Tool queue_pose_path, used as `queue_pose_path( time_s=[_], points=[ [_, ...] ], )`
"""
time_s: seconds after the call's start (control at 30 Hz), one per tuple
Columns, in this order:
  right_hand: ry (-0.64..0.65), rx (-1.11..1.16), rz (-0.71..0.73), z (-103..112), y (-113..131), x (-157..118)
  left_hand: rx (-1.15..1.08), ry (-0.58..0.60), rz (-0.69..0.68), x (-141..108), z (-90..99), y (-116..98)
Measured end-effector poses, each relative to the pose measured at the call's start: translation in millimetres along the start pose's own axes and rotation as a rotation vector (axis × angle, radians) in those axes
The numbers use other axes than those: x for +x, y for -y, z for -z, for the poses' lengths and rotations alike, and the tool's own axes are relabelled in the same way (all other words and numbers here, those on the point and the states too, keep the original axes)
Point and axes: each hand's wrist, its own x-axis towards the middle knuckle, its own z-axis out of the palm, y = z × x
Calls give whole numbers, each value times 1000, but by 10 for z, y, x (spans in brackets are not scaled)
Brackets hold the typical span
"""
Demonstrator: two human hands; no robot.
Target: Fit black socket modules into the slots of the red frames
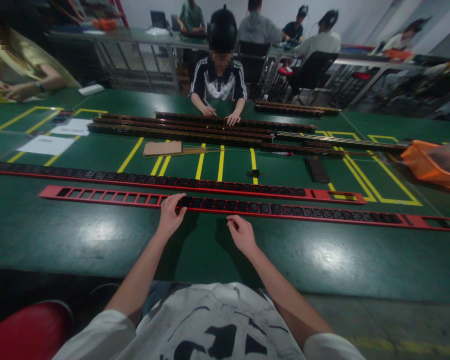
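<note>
A long red metal strip (155,199) lies across the green table in front of me. Black socket modules (242,206) fill its middle and right part, while several rectangular openings at its left show bare. My left hand (170,215) reaches over the strip where the filled part begins, thumb and fingers closed about a black socket (186,201). Just below the strip's front edge hovers my right hand (242,234), apart from it. Its fingers are curled together, and whatever they hold, if anything, is hidden.
Behind lies a second red strip (335,196) full of black sockets. Farther back are dark long rails (180,131), a cardboard piece (163,148), a small black part (255,173) and an orange bin (431,167). A co-worker (219,75) sits opposite, holding a pen.
</note>
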Motion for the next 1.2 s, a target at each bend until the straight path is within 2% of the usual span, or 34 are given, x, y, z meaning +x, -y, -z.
queue_pose_path(
  time_s=[0.33, 0.53, 0.7, 0.83, 1.0, 1.2],
  points=[
    [-10, -9, 11, -12, -20, 6, -3, 16, 26, 15, 24, -1],
    [-11, -2, 12, -11, -17, 7, 24, 57, -18, 59, 34, 63],
    [-6, 12, 7, -13, -30, 0, 50, 127, -56, 187, 136, 57],
    [0, 13, 3, -5, -28, -4, 82, 116, -84, 350, 235, -33],
    [7, 9, -1, 6, -13, -5, 186, 254, -72, 491, 269, -112],
    [-14, -15, -1, -11, -26, 4, 260, 373, -79, 502, 236, -77]
  ],
)
